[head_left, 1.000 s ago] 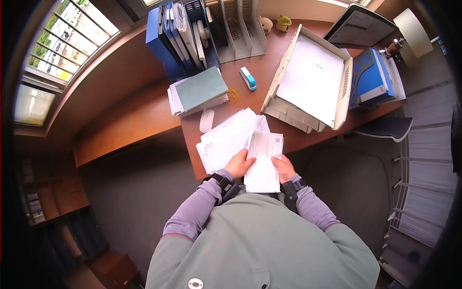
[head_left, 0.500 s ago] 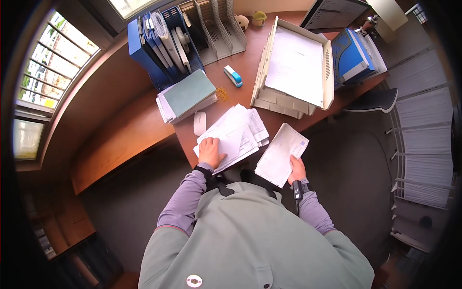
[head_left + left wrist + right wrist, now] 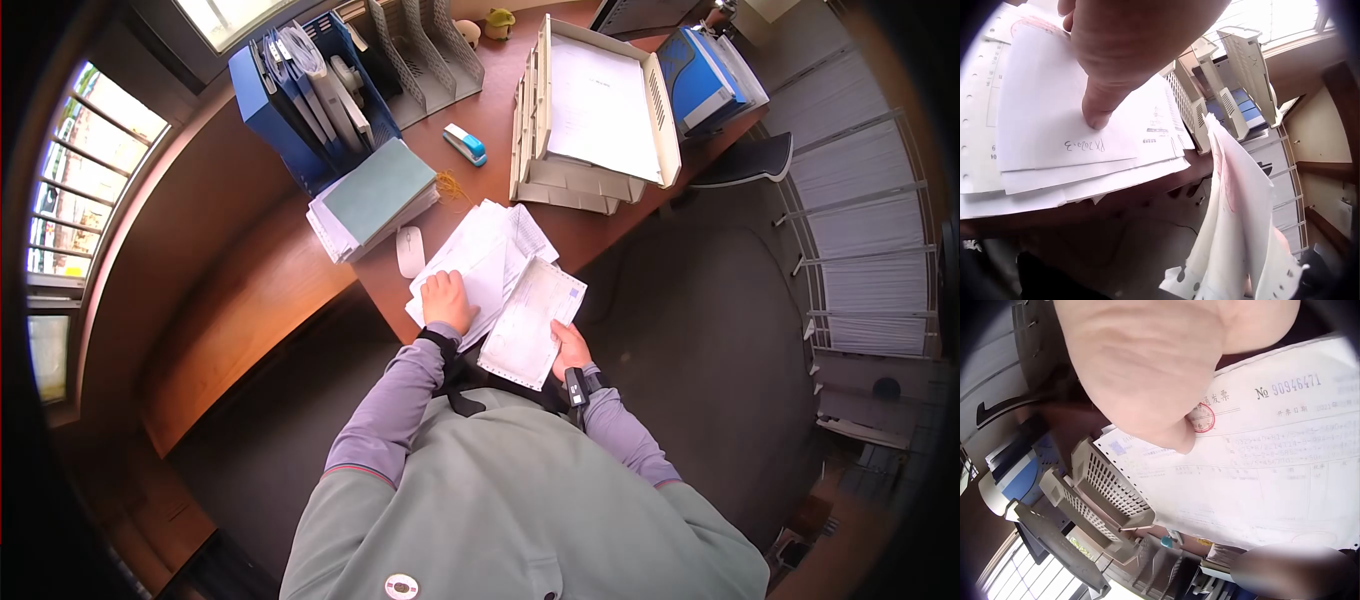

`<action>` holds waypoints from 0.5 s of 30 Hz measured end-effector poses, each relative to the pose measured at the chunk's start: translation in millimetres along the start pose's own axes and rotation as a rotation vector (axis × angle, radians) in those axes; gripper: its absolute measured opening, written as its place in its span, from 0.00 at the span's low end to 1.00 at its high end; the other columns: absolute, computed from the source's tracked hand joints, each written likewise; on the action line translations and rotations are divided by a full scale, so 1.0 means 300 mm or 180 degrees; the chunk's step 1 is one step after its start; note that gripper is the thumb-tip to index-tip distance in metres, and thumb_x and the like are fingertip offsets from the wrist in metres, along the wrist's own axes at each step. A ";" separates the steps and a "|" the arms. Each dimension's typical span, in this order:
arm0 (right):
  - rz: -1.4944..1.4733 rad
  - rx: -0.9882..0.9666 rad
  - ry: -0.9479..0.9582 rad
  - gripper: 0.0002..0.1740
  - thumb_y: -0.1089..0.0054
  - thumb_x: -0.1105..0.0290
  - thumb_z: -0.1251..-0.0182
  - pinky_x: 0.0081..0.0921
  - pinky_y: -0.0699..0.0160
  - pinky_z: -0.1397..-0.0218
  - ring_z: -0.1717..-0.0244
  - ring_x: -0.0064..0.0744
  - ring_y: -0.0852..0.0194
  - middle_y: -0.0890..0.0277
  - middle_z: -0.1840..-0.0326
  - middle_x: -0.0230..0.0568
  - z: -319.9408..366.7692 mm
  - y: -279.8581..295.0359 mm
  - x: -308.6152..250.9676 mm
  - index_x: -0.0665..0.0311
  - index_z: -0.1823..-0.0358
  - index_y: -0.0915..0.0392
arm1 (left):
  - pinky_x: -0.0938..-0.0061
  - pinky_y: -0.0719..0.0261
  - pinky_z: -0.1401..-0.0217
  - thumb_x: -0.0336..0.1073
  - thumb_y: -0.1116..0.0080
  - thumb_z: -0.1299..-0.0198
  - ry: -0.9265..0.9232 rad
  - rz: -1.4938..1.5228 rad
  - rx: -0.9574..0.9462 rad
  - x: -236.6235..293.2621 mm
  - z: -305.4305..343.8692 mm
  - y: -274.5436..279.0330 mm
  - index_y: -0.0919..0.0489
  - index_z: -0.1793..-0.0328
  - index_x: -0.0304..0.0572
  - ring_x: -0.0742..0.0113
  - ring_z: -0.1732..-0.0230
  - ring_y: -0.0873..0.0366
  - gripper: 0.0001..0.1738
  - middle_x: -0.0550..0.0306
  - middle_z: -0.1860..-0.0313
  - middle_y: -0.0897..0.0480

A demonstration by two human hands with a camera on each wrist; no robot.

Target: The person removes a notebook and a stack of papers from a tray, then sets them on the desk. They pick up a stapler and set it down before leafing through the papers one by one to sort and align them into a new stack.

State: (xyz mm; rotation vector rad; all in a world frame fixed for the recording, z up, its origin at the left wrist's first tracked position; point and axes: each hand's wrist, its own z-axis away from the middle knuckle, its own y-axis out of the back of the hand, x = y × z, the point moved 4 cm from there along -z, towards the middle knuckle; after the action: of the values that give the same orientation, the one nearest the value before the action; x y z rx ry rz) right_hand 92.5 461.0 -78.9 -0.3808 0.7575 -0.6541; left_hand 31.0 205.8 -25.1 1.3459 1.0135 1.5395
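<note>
My right hand (image 3: 572, 348) pinches a small bundle of invoice sheets (image 3: 535, 322) by its right edge, the thumb lying over the printed face. In the right wrist view the top invoice (image 3: 1272, 487) carries a red oval stamp and a blue serial number, with punched holes along its edge. Seen from the left wrist, the bundle (image 3: 1235, 206) bends and its layers fan apart. My left hand (image 3: 447, 302) rests on a loose pile of papers (image 3: 490, 240) at the desk's near edge. Its thumb presses a plain white sheet (image 3: 1054, 119) with handwriting on it.
A white mouse (image 3: 410, 251) lies left of the papers, beside a green-covered stack (image 3: 382, 190). Farther back are a blue-and-white stapler (image 3: 465, 145), a blue file holder (image 3: 285, 120) and a grey rack (image 3: 425, 70). A cream letter tray (image 3: 665, 120) stands at the right.
My left hand has let go of the invoices and moved left onto the paper pile. The right hand carried the bundle out to the right, then back left towards the pile.
</note>
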 end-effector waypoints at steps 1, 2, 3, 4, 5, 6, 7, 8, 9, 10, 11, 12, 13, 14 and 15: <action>-0.0037 -0.0055 -0.0020 0.20 0.46 0.74 0.28 0.41 0.28 0.32 0.38 0.42 0.24 0.23 0.38 0.45 -0.003 -0.008 0.028 0.67 0.36 0.30 | 0.57 0.33 0.43 0.45 0.21 0.65 -0.0003 0.0000 0.0065 -0.005 -0.004 0.000 0.27 0.56 0.40 0.50 0.48 0.28 0.33 0.47 0.54 0.24; -0.0033 -0.0006 -0.0030 0.19 0.46 0.74 0.28 0.40 0.28 0.33 0.40 0.41 0.24 0.23 0.40 0.43 -0.010 -0.009 0.055 0.67 0.37 0.30 | 0.57 0.33 0.43 0.45 0.21 0.66 0.0030 -0.0065 -0.0020 -0.011 -0.016 -0.009 0.27 0.56 0.40 0.50 0.48 0.28 0.33 0.47 0.54 0.24; -0.0048 0.0025 -0.0013 0.19 0.46 0.74 0.28 0.40 0.28 0.33 0.40 0.41 0.24 0.23 0.40 0.43 -0.019 -0.005 0.087 0.67 0.37 0.30 | 0.57 0.33 0.43 0.46 0.21 0.66 0.0069 -0.0123 -0.0107 -0.013 -0.028 -0.014 0.27 0.56 0.41 0.50 0.48 0.28 0.34 0.47 0.54 0.24; -0.0060 0.0049 0.0034 0.19 0.46 0.74 0.28 0.40 0.28 0.33 0.41 0.40 0.24 0.22 0.41 0.43 -0.030 -0.002 0.115 0.67 0.37 0.29 | 0.57 0.33 0.44 0.45 0.22 0.65 0.0035 -0.0162 -0.0157 -0.002 -0.034 0.015 0.26 0.55 0.41 0.50 0.49 0.27 0.33 0.48 0.55 0.23; -0.0056 0.0044 0.0088 0.19 0.45 0.73 0.28 0.40 0.28 0.34 0.41 0.39 0.24 0.22 0.42 0.42 -0.045 -0.006 0.132 0.67 0.38 0.29 | 0.57 0.33 0.44 0.45 0.22 0.65 0.0029 -0.0142 -0.0140 -0.002 -0.035 0.010 0.26 0.55 0.41 0.50 0.49 0.27 0.33 0.48 0.55 0.23; -0.0091 -0.0042 0.0095 0.19 0.44 0.73 0.29 0.40 0.28 0.34 0.42 0.38 0.24 0.22 0.43 0.41 -0.052 -0.019 0.147 0.66 0.38 0.29 | 0.57 0.33 0.44 0.45 0.22 0.65 0.0003 -0.0175 -0.0133 -0.005 -0.046 0.004 0.26 0.56 0.41 0.50 0.50 0.26 0.32 0.48 0.56 0.23; 0.0018 0.0051 0.0080 0.19 0.43 0.72 0.29 0.41 0.28 0.34 0.42 0.39 0.24 0.21 0.43 0.41 -0.063 -0.030 0.160 0.66 0.38 0.29 | 0.58 0.33 0.44 0.45 0.23 0.64 -0.0020 -0.0220 -0.0119 -0.009 -0.060 0.000 0.26 0.56 0.41 0.49 0.50 0.26 0.30 0.48 0.56 0.22; -0.0022 0.0071 0.0109 0.19 0.43 0.73 0.29 0.42 0.28 0.34 0.41 0.39 0.24 0.22 0.42 0.41 -0.069 -0.039 0.167 0.65 0.38 0.29 | 0.57 0.30 0.44 0.49 0.20 0.65 0.0024 -0.0324 -0.0326 -0.019 -0.073 -0.023 0.25 0.51 0.38 0.49 0.47 0.25 0.37 0.46 0.52 0.22; -0.0088 0.0101 0.0136 0.20 0.44 0.73 0.29 0.42 0.28 0.34 0.41 0.39 0.24 0.22 0.42 0.41 -0.058 -0.071 0.170 0.65 0.38 0.29 | 0.57 0.30 0.44 0.49 0.20 0.65 0.0010 -0.0353 -0.0296 -0.029 -0.081 -0.039 0.25 0.51 0.38 0.49 0.47 0.25 0.37 0.46 0.52 0.22; -0.0129 0.0080 0.0156 0.20 0.44 0.73 0.29 0.42 0.28 0.34 0.41 0.39 0.24 0.22 0.42 0.41 -0.070 -0.074 0.180 0.65 0.38 0.29 | 0.57 0.30 0.43 0.49 0.21 0.64 0.0029 -0.0295 -0.0353 -0.036 -0.084 -0.052 0.25 0.51 0.38 0.48 0.46 0.25 0.37 0.46 0.52 0.22; -0.0145 0.0125 0.0162 0.20 0.44 0.73 0.29 0.43 0.28 0.33 0.40 0.39 0.24 0.22 0.41 0.42 -0.080 -0.068 0.186 0.64 0.37 0.29 | 0.56 0.29 0.43 0.49 0.22 0.63 0.0039 -0.0237 -0.0420 -0.042 -0.086 -0.066 0.25 0.51 0.38 0.48 0.45 0.25 0.36 0.46 0.51 0.21; -0.0164 0.0182 0.0171 0.21 0.44 0.73 0.29 0.43 0.28 0.33 0.39 0.40 0.25 0.23 0.39 0.42 -0.089 -0.058 0.196 0.64 0.36 0.30 | 0.55 0.29 0.41 0.49 0.24 0.59 0.0068 -0.0065 -0.0544 -0.038 -0.082 -0.041 0.24 0.50 0.37 0.46 0.44 0.26 0.34 0.44 0.50 0.21; -0.0206 0.0191 0.0200 0.21 0.44 0.73 0.29 0.43 0.28 0.33 0.39 0.40 0.25 0.23 0.39 0.42 -0.096 -0.047 0.206 0.64 0.36 0.30 | 0.55 0.29 0.41 0.49 0.24 0.59 0.0020 -0.0087 -0.0545 -0.039 -0.079 -0.033 0.24 0.50 0.37 0.46 0.44 0.26 0.34 0.44 0.50 0.21; -0.0232 0.0182 0.0243 0.20 0.44 0.73 0.29 0.43 0.28 0.33 0.39 0.39 0.25 0.23 0.40 0.42 -0.100 -0.035 0.214 0.64 0.36 0.30 | 0.54 0.29 0.42 0.46 0.28 0.56 -0.0073 -0.0019 -0.0436 -0.040 -0.072 -0.023 0.23 0.52 0.38 0.45 0.45 0.25 0.28 0.44 0.51 0.21; -0.0251 0.0176 0.0278 0.20 0.45 0.73 0.29 0.42 0.28 0.33 0.39 0.39 0.25 0.23 0.40 0.42 -0.095 -0.034 0.218 0.64 0.36 0.29 | 0.53 0.29 0.43 0.42 0.32 0.53 -0.0156 0.0055 -0.0333 -0.042 -0.065 -0.015 0.22 0.53 0.39 0.44 0.47 0.25 0.22 0.44 0.52 0.21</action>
State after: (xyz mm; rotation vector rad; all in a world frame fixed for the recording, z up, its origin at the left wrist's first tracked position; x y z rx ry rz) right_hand 103.2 407.3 -125.6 -0.3342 0.8088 -0.7681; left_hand 13.1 194.4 -35.4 1.3161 0.8810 1.5435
